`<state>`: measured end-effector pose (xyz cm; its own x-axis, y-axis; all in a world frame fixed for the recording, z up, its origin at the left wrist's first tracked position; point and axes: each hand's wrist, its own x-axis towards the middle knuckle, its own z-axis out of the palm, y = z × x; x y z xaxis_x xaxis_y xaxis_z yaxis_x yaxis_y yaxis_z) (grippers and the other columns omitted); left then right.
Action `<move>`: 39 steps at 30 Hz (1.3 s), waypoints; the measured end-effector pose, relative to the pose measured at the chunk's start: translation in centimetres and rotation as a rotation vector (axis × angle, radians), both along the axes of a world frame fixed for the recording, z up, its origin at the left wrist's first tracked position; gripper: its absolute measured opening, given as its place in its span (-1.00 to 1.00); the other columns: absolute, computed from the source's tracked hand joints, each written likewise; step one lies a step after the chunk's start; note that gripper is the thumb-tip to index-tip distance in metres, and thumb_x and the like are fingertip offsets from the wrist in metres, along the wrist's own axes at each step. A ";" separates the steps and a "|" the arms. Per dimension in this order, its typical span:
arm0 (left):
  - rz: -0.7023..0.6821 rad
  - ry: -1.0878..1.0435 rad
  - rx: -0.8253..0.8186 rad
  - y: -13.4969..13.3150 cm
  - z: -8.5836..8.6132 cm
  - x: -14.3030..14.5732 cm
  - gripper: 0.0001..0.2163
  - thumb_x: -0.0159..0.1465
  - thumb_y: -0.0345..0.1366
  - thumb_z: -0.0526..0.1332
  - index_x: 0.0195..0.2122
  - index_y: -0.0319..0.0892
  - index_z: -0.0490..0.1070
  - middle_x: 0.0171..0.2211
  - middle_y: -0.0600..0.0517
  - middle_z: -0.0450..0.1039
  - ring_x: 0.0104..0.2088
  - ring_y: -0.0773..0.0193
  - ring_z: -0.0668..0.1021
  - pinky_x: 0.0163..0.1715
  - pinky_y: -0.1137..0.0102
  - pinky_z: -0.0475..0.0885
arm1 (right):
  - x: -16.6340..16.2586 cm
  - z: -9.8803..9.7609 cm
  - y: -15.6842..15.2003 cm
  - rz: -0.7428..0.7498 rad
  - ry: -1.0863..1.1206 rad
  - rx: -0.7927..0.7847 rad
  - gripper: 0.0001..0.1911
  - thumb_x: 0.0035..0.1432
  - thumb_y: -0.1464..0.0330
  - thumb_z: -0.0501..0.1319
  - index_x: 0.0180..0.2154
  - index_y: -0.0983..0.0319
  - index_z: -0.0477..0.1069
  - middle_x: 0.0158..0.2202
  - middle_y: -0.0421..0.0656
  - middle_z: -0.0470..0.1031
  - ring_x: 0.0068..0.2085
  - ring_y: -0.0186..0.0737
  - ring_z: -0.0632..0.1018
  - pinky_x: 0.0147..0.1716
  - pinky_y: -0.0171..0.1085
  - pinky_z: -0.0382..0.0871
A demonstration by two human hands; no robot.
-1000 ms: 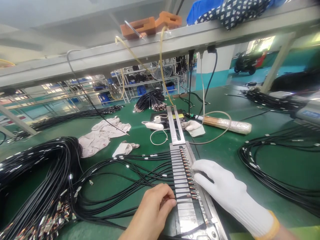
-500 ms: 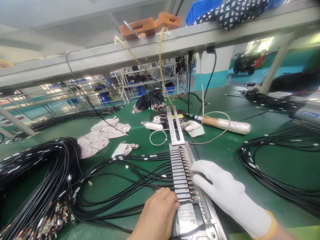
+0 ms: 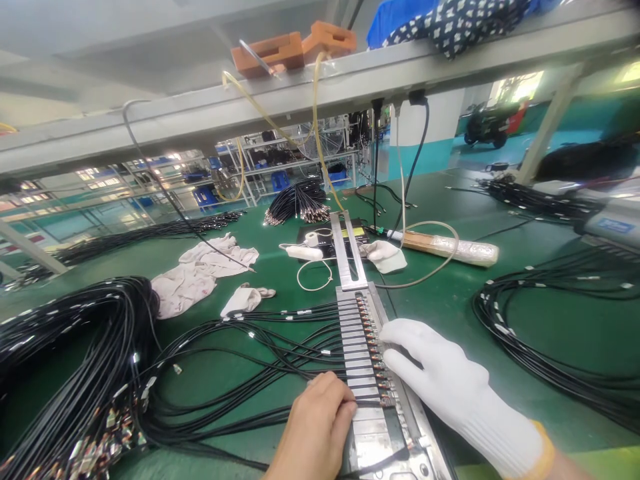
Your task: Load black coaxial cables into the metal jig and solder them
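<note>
Bare left hand (image 3: 320,430) at near desk edge, fingers (image 3: 345,403) pinching a black cable (image 3: 280,363) into the slotted metal fixture (image 3: 370,373). Gloved right hand (image 3: 445,383) resting flat, fingers spread, on fixture's right side beside the connector row (image 3: 373,340).

The left hand (image 3: 317,437) is bare, with no glove, ring or sleeve showing; the right hand (image 3: 450,390) wears a white knitted cotton glove, ribbed along the wrist; its cuff ends in an orange-yellow band at the frame's lower edge.
</note>
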<state>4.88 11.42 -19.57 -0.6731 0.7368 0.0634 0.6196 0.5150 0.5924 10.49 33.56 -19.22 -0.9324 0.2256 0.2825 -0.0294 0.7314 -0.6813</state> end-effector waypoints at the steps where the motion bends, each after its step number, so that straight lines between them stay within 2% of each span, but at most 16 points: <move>1: -0.008 -0.003 0.002 0.0 0.0 0.0 -0.83 0.40 -0.36 0.01 -0.31 -0.19 0.34 -0.27 -0.03 0.41 -0.18 0.19 0.45 -0.18 0.36 0.29 | 0.0 0.0 0.0 0.003 0.006 0.003 -0.68 0.24 0.20 0.00 -0.15 0.08 0.50 0.00 -0.25 0.50 0.03 -0.13 0.49 0.09 0.00 0.37; 11: -0.062 0.071 -0.035 0.2 -0.7 0.1 -0.80 0.42 -0.34 -0.02 -0.28 -0.20 0.36 -0.25 -0.06 0.41 -0.18 0.17 0.45 -0.20 0.35 0.31 | -0.1 -0.2 0.0 0.005 0.062 0.035 -0.69 0.24 0.23 0.02 -0.15 0.10 0.51 -0.02 -0.21 0.52 0.01 -0.10 0.51 0.05 0.02 0.41; 20: -0.066 0.097 -0.065 1.1 -0.2 0.5 -0.83 0.36 -0.48 0.00 -0.30 -0.23 0.36 -0.30 -0.05 0.43 -0.27 0.17 0.45 -0.23 0.30 0.32 | 0.2 -0.2 -0.2 0.002 0.065 0.069 -0.66 0.24 0.23 0.02 -0.11 0.11 0.52 0.00 -0.17 0.52 0.04 -0.05 0.51 0.06 0.06 0.42; 27: -0.058 0.081 0.036 1.1 -0.2 0.5 -0.84 0.34 -0.50 0.04 -0.33 -0.23 0.37 -0.33 -0.02 0.43 -0.29 0.22 0.44 -0.27 0.37 0.28 | 0.4 -0.8 -0.5 0.051 0.099 0.165 -0.68 0.24 0.28 0.05 -0.08 0.08 0.51 0.01 -0.19 0.51 0.00 -0.10 0.54 -0.01 0.01 0.50; 31: -0.034 0.023 0.036 1.1 -0.1 0.4 -0.86 0.32 -0.50 0.07 -0.34 -0.23 0.37 -0.32 -0.01 0.43 -0.27 0.22 0.44 -0.26 0.38 0.28 | 0.6 0.1 -1.1 0.096 0.084 0.270 -0.64 0.10 0.36 0.14 -0.06 0.15 0.55 0.05 -0.10 0.50 0.03 -0.01 0.53 -0.02 0.00 0.52; 35: -0.030 0.015 0.017 1.3 -0.2 0.4 -0.85 0.31 -0.51 0.07 -0.34 -0.23 0.38 -0.32 -0.01 0.44 -0.27 0.21 0.44 -0.24 0.37 0.27 | 0.3 0.9 -2.0 0.188 -0.051 0.360 -0.55 -0.02 0.45 0.25 -0.03 0.28 0.56 0.14 0.05 0.42 0.17 0.17 0.42 0.13 0.11 0.38; 39: -0.034 -0.024 -0.037 1.4 0.8 0.2 -0.85 0.30 -0.53 0.09 -0.33 -0.23 0.41 -0.31 -0.02 0.46 -0.25 0.20 0.46 -0.24 0.38 0.28 | 0.1 1.2 -2.4 0.196 -0.254 0.329 -0.43 0.03 0.42 0.27 0.13 0.28 0.47 0.28 0.01 0.26 0.32 0.16 0.22 0.26 0.11 0.20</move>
